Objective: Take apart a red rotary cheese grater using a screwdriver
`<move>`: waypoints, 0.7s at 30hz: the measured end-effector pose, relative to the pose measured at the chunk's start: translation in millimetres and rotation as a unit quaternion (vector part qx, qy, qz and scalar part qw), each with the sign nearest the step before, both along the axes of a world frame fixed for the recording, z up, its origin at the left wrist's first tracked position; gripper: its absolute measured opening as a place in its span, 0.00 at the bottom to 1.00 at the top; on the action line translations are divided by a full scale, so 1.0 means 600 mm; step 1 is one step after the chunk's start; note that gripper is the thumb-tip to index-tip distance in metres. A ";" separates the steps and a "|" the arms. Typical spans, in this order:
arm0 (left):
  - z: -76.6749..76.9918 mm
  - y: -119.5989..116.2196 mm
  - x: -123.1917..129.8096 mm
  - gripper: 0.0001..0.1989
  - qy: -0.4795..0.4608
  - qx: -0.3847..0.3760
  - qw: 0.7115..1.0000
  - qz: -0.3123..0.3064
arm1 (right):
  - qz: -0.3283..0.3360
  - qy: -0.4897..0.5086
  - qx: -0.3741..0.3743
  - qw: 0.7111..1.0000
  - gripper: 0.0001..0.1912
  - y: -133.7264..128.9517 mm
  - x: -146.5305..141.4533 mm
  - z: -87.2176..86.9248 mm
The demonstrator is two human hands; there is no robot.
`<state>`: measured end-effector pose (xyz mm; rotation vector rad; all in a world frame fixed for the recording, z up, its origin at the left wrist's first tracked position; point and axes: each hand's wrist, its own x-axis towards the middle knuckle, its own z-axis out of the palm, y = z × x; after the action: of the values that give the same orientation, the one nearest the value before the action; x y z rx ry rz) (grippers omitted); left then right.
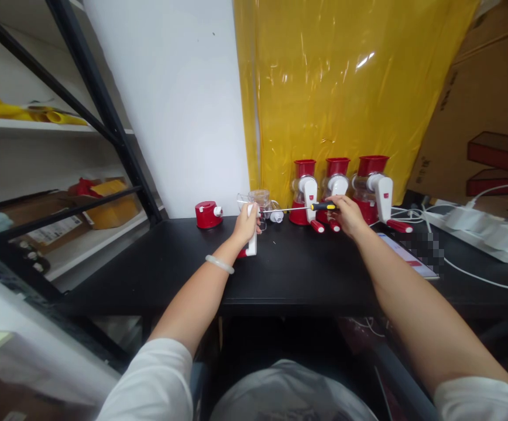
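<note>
My right hand is closed around the yellow-and-black handle of a screwdriver. Its thin metal shaft points left, toward my left hand. That hand is wrapped around a white crank handle, whose red grip shows partly below my fingers. Just behind the left hand is a clear plastic housing, partly hidden, with a small white fitting beside it. Whether the screwdriver tip touches a screw is too small to tell. Left of my left hand, a red base sits on the black table.
Three red-and-white rotary graters stand in a row at the back right. A phone lies near my right forearm. White cables and a power strip occupy the right side. A black-framed shelf borders the left; yellow film hangs behind.
</note>
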<state>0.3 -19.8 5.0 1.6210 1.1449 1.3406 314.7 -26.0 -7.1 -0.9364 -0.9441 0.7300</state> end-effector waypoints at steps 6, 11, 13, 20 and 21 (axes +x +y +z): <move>-0.002 0.003 0.000 0.11 -0.004 0.007 1.000 -0.005 | 0.000 -0.050 -0.011 0.999 0.32 0.006 0.010 -0.011; -0.002 0.004 -0.001 0.11 -0.007 0.006 1.000 -0.004 | -0.019 -0.108 0.010 0.994 0.27 0.012 0.016 -0.021; -0.002 0.003 -0.001 0.11 -0.004 0.005 1.000 -0.002 | -0.031 -0.084 0.002 0.996 0.22 0.015 0.015 -0.019; -0.003 0.000 0.001 0.12 0.018 0.005 1.000 -0.006 | -0.022 -0.019 0.016 0.999 0.17 0.026 0.017 -0.017; -0.002 -0.001 0.001 0.11 0.020 0.004 1.000 -0.004 | -0.019 -0.040 0.026 0.999 0.17 0.026 0.018 -0.019</move>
<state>1.2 -20.6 3.7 1.6636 1.1550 1.3151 325.7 -10.5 -18.2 -0.9408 -1.0076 0.6366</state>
